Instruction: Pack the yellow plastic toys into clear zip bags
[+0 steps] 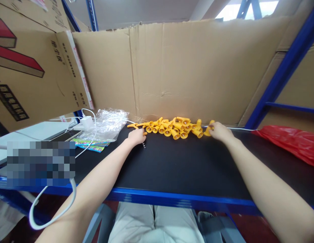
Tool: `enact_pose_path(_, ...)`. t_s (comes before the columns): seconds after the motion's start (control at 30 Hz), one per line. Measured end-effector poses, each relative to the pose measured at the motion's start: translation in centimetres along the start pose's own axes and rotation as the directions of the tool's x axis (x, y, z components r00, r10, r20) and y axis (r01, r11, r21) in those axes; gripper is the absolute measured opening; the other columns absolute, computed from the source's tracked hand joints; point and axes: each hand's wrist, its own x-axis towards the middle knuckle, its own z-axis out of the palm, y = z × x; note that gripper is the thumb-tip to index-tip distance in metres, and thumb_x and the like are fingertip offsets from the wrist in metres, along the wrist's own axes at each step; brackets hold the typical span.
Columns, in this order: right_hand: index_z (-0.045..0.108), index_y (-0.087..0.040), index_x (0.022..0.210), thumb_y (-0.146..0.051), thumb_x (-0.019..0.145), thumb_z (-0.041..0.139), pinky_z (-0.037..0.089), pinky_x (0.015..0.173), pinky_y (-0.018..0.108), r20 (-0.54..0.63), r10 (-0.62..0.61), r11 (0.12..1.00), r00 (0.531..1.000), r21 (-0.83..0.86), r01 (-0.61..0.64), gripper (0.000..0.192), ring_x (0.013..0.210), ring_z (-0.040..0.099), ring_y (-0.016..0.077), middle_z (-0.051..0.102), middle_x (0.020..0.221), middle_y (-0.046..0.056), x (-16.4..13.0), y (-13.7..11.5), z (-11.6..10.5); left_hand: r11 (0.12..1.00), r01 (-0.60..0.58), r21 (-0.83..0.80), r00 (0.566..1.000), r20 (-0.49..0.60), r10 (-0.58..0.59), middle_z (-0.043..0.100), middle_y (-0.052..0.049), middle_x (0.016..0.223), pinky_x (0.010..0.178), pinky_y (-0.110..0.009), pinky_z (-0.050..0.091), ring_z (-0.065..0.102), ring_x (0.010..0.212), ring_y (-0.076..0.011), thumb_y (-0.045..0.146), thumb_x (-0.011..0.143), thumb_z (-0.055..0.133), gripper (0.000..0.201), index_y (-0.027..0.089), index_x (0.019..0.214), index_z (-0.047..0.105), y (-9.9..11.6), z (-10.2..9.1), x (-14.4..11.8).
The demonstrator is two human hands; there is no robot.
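Observation:
At the left end of a pile, my left hand (137,136) is closed on a corkscrew (144,145); a bit of its yellow handle and the metal spiral show below the fingers. My right hand (219,131) is closed at the pile's right end around a yellow bell-shaped piece (207,132), mostly hidden by the fingers. Between the hands lies a heap of yellow bell-shaped pieces (176,135), several with their hollow ends facing me and something metallic inside. Just beyond my left hand is a yellow branched piece (133,126).
The black tabletop (177,165) has a blue front rail (157,197). Clear plastic bags (110,123), a white charger (87,122) with cables and a blurred object (41,163) are at left. A red plastic bag (290,141) lies right. Cardboard (187,74) walls the back.

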Motion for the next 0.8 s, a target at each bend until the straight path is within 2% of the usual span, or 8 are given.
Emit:
enact_pose_path(0.17,0.064,-0.016,0.094,-0.029,0.076,0.048,0.044,0.064,0.031,0.089,0.026,0.996,0.996,-0.086,-0.019,0.027,0.086,0.061,0.0250,0.064,0.097,0.013,-1.2,-1.5,-3.0,1.000,0.001,-0.012,1.000,-0.006,-0.001,0.061,-0.011,0.107,0.077,-0.035,0.048,0.060,0.097,-0.0265,0.029,0.077,0.043,0.035,0.021,0.109,0.054,-0.1,0.1,0.1)
enact_pose_path(0.3,0.065,-0.015,0.082,-0.026,0.073,0.053,0.041,0.056,0.028,0.144,-0.056,0.989,0.988,-0.128,0.075,0.019,0.076,0.062,0.0232,0.066,0.087,0.013,-2.0,-3.0,-4.4,1.000,-0.002,-0.017,1.000,-0.006,0.002,0.062,-0.012,0.106,0.076,-0.036,0.048,0.060,0.097,-0.0275,0.029,0.077,0.043,0.034,0.021,0.108,0.055,-0.1,0.1,0.2)
enact_pose_path(0.4,0.061,-0.015,0.071,-0.022,0.070,0.057,0.040,0.053,0.027,0.187,-0.148,0.981,0.971,-0.095,0.168,0.009,0.069,0.061,0.0207,0.065,0.076,0.010,-2.8,-4.4,-5.0,1.000,-0.004,-0.019,1.000,-0.006,0.004,0.062,-0.012,0.105,0.075,-0.036,0.048,0.060,0.096,-0.0281,0.029,0.076,0.043,0.034,0.020,0.107,0.055,-0.1,0.1,0.2)
enact_pose_path(0.57,0.052,-0.017,0.062,-0.024,0.071,0.058,0.041,0.054,0.027,0.253,-0.345,0.936,0.904,0.163,0.312,0.012,0.062,0.058,0.0172,0.062,0.066,0.005,-4.4,-6.5,-5.7,1.000,-0.012,-0.026,1.000,-0.010,0.012,0.062,-0.013,0.106,0.075,-0.036,0.048,0.060,0.095,-0.0282,0.028,0.075,0.044,0.032,0.019,0.104,0.056,-0.1,0.0,0.1)
enact_pose_path(0.7,0.051,-0.018,0.071,-0.028,0.072,0.059,0.043,0.058,0.030,0.235,-0.492,0.804,0.839,0.493,0.334,0.012,0.062,0.058,0.0171,0.062,0.069,0.005,-5.3,-7.8,-5.0,0.999,-0.022,-0.028,0.999,-0.026,0.022,0.062,-0.013,0.105,0.075,-0.037,0.048,0.060,0.095,-0.0285,0.028,0.076,0.044,0.031,0.018,0.103,0.057,-0.1,-0.1,0.0)
enact_pose_path(0.8,0.052,-0.018,0.077,-0.034,0.070,0.061,0.044,0.061,0.030,0.192,-0.537,0.710,0.822,0.629,0.317,0.020,0.065,0.057,0.0160,0.060,0.072,0.004,-5.5,-8.7,-4.0,0.999,-0.024,-0.040,0.999,-0.047,0.022,0.063,-0.012,0.104,0.075,-0.035,0.048,0.060,0.096,-0.0272,0.032,0.080,0.042,0.032,0.019,0.105,0.058,-0.1,-0.3,0.0)
